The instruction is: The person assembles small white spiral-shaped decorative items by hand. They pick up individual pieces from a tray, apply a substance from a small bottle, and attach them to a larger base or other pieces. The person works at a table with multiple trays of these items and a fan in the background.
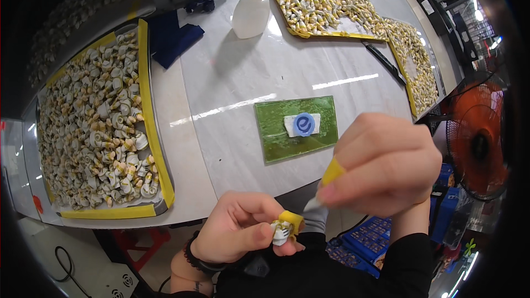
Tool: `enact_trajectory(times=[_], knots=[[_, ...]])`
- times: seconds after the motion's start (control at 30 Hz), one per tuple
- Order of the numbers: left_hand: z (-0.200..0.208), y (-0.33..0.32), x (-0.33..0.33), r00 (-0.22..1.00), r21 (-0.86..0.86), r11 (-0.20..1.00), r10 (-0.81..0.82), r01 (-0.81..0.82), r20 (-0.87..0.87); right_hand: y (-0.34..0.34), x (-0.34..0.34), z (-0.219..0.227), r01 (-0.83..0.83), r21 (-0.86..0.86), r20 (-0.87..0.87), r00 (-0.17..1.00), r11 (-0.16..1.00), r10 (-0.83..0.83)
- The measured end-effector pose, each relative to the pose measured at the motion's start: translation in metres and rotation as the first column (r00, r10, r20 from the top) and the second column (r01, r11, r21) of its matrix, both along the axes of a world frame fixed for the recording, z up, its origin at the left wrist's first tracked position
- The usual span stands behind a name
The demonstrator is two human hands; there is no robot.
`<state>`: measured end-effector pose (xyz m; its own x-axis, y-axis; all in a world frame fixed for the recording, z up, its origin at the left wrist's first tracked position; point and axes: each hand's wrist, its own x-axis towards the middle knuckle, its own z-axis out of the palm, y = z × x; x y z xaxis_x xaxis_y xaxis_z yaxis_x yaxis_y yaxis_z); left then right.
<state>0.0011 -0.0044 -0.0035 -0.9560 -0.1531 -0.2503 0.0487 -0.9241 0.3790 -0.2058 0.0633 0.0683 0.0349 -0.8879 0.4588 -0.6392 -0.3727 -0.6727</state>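
My left hand (237, 226) pinches a small white figurine (280, 233) with dark stripes, low in front of me. A yellow covering (291, 219) shows at the fingertip beside it. My right hand (386, 165) is closed just above and to the right, gripping a small white pointed piece (312, 205) whose upper part the fingers hide. A yellow band (333, 172) wraps one of its fingers. Beyond both hands, a green plate (270, 146) lies on the table, bearing a white pad (289, 127) and a small round blue cup (303, 124).
At left stands a yellow-edged tray (157, 171) full of white figurines. Two more yellow-edged trays (331, 36) (406, 91) hold small yellow-and-white pieces at the back right, near a black pen-like tool (385, 62). A pump bottle (251, 14), dark blue cloth (175, 38) and orange fan (477, 132) stand around.
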Motion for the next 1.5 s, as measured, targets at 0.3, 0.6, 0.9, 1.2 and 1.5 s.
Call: enact_trajectory(times=[0.3,0.6,0.9,1.2,1.5], knots=[[-0.004,-0.001,-0.007,0.971,0.186,0.967,-0.137,0.174,-0.196,-0.007,0.012,-0.015,-0.191,-0.197,0.004,0.981,0.962,0.196],[0.0,0.0,-0.01,0.98,0.122,0.98,-0.143,0.16,-0.138,-0.001,0.009,-0.015,-0.194,-0.159,-0.023,0.981,0.968,0.193],[0.008,-0.001,-0.01,0.952,-0.646,0.7,0.243,-0.305,-0.186,0.014,0.014,0.0,-0.119,-0.141,-0.167,0.981,0.983,0.095],[0.004,0.003,-0.009,0.927,-0.738,0.584,0.34,-0.338,-0.156,0.033,-0.008,0.003,-0.039,-0.166,-0.335,0.942,0.985,-0.019],[-0.003,0.005,-0.011,0.892,-0.591,0.703,0.448,-0.396,-0.065,0.113,-0.232,0.006,0.855,-0.02,-0.632,0.391,0.518,-0.669]])
